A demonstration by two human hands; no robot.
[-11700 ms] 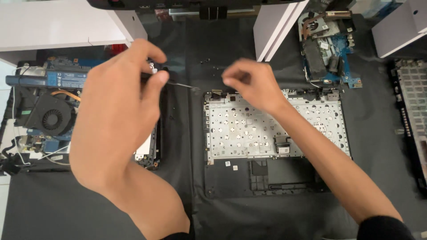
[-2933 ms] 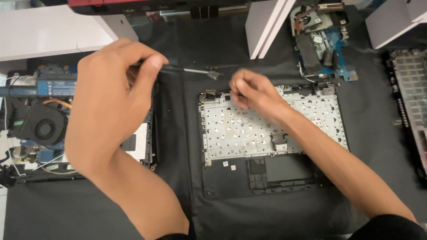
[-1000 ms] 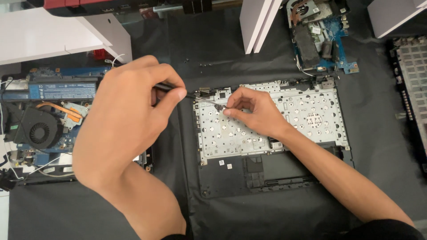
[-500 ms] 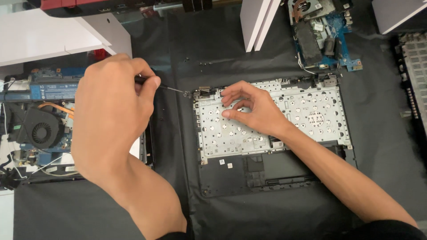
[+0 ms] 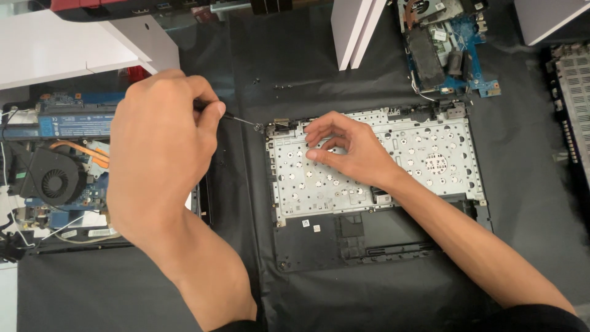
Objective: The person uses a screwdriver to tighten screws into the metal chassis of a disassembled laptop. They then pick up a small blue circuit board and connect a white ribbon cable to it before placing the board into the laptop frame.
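Note:
A laptop top cover point(image 5: 375, 237) lies face down on a black mat, its silver keyboard backplate point(image 5: 424, 163) showing. My left hand point(image 5: 163, 150) grips a thin screwdriver point(image 5: 241, 118), whose tip sits at the cover's top left corner by a small hinge bracket point(image 5: 281, 125). My right hand point(image 5: 344, 147) rests on the backplate near that corner, fingers spread and pressing down, holding nothing.
An opened laptop base with a black fan point(image 5: 52, 181), copper heat pipe and long battery point(image 5: 74, 123) lies at the left. A blue circuit board point(image 5: 445, 46) is at the top right, white blocks point(image 5: 353, 27) at top centre, a grilled part point(image 5: 574, 92) at the right edge.
My left hand with the screwdriver has shifted slightly so the tip meets the cover's top left corner. My right hand has moved from the corner onto the backplate and spread its fingers.

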